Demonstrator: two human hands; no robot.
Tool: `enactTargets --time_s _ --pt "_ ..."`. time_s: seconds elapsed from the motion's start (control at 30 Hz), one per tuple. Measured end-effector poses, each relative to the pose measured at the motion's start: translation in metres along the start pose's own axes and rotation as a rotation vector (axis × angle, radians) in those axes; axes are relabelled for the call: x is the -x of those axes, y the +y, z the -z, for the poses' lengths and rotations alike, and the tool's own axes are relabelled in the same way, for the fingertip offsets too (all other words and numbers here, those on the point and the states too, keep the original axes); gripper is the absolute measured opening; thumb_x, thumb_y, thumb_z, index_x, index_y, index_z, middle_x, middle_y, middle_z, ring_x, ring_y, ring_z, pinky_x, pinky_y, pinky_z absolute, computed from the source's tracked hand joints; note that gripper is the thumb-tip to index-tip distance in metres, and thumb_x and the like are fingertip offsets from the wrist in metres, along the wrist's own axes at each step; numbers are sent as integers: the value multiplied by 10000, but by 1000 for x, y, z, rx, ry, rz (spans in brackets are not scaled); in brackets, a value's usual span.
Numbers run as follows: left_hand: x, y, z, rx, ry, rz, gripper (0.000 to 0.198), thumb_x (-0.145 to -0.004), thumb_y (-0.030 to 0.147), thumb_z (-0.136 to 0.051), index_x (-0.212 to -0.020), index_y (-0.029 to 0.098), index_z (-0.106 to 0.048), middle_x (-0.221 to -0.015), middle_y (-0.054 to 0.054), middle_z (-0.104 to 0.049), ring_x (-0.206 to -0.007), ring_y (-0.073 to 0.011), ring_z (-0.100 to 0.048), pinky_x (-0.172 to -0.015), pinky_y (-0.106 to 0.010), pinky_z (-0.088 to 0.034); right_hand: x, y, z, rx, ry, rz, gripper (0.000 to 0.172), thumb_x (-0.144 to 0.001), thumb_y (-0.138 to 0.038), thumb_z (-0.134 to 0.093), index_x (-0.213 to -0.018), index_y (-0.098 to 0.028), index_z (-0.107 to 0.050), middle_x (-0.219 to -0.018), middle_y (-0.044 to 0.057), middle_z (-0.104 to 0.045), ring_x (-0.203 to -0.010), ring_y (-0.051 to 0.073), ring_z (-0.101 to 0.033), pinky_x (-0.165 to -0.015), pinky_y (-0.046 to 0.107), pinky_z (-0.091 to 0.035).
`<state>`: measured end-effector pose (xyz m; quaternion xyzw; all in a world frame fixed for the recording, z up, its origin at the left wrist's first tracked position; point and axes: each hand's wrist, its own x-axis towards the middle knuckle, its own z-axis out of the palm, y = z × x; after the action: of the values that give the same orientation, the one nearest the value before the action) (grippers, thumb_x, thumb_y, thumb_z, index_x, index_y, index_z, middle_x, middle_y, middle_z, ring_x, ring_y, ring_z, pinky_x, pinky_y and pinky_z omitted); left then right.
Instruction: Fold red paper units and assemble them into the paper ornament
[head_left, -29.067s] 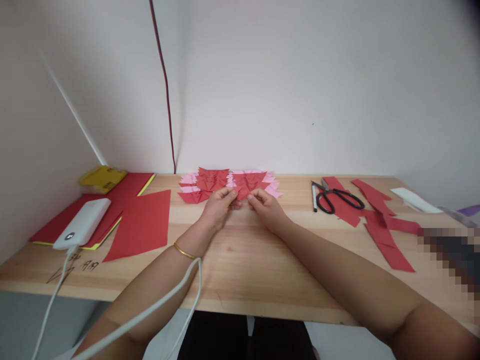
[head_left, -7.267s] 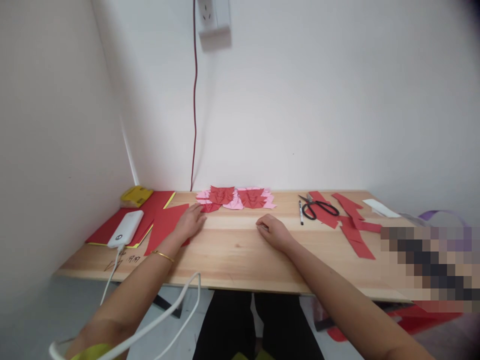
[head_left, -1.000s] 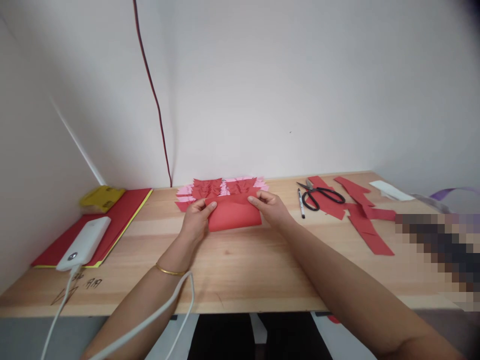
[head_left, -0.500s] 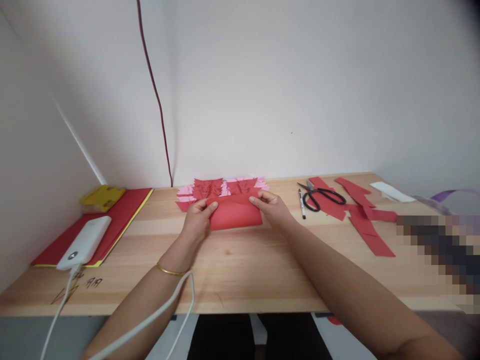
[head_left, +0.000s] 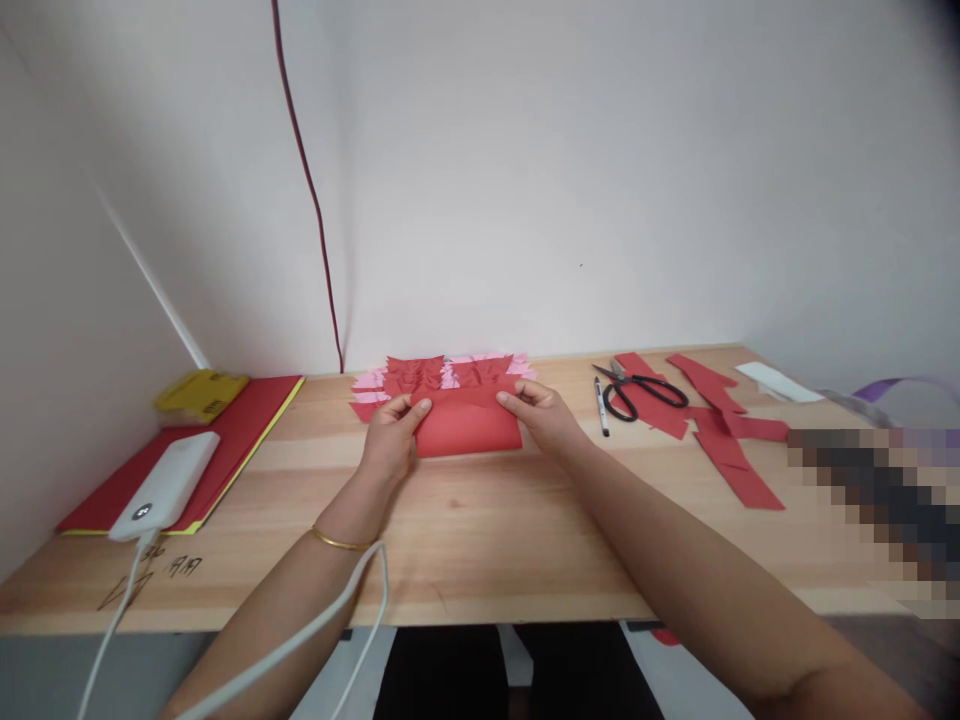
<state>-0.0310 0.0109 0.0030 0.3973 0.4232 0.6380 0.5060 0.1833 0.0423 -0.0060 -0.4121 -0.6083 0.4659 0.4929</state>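
Observation:
Between my two hands a sheet of red paper (head_left: 469,425) is held up above the wooden table; it looks folded, though its back is hidden. My left hand (head_left: 394,435) pinches its left edge, thumb in front. At the upper right corner my right hand (head_left: 538,408) grips it the same way, thumb on the near face. Just behind the sheet lie cut red and pink paper pieces (head_left: 414,376) with jagged edges, partly covered by it.
Black-handled scissors (head_left: 637,388), a pen (head_left: 601,408) and red paper scraps (head_left: 739,470) lie on the right. Leftward, a white power bank (head_left: 169,485) rests on red sheets (head_left: 259,425) beside a yellow packet (head_left: 202,395). A white cable (head_left: 300,640) crosses near my left forearm.
Both hands keep hold of the red paper in nearly the same pose. The whole view has shifted very slightly.

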Motion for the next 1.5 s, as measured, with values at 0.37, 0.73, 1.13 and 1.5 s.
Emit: enactTargets --time_s 0.37,0.73,1.13,1.5 --pt "1 1 -1 4 12 -13 268 -575 316 -791 -676 143 -613 -650 17 -638 -592 -103 -556 -609 -232 -438 2 -1 0 -19 12 13 396 -681 -598 -619 -684 -212 -532 -630 -12 -524 -664 156 -493 -607 274 -396" --pt "3 5 -3 -38 36 -48 258 -580 306 -783 -634 141 -592 -601 32 -594 -565 -93 -522 -587 -222 -409 1 -1 -2 -184 -1 -4 356 -682 -475 -684 -619 -191 -478 -610 -41 -475 -570 99 -419 -567 243 -354" --pt "4 9 -4 -96 101 -66 323 -549 314 -789 -560 139 -517 -517 56 -483 -499 -65 -432 -510 -202 -323 -1 8 1 -77 5 44 358 -697 -526 -647 -650 -195 -519 -619 -25 -510 -601 124 -453 -571 253 -360" --pt "4 10 -5 -44 113 -55 331 -515 286 -806 -572 140 -514 -529 58 -503 -508 -62 -449 -523 -198 -344 0 7 2 -90 -33 44 328 -750 -489 -618 -673 -187 -520 -635 -33 -496 -596 105 -426 -582 240 -347"
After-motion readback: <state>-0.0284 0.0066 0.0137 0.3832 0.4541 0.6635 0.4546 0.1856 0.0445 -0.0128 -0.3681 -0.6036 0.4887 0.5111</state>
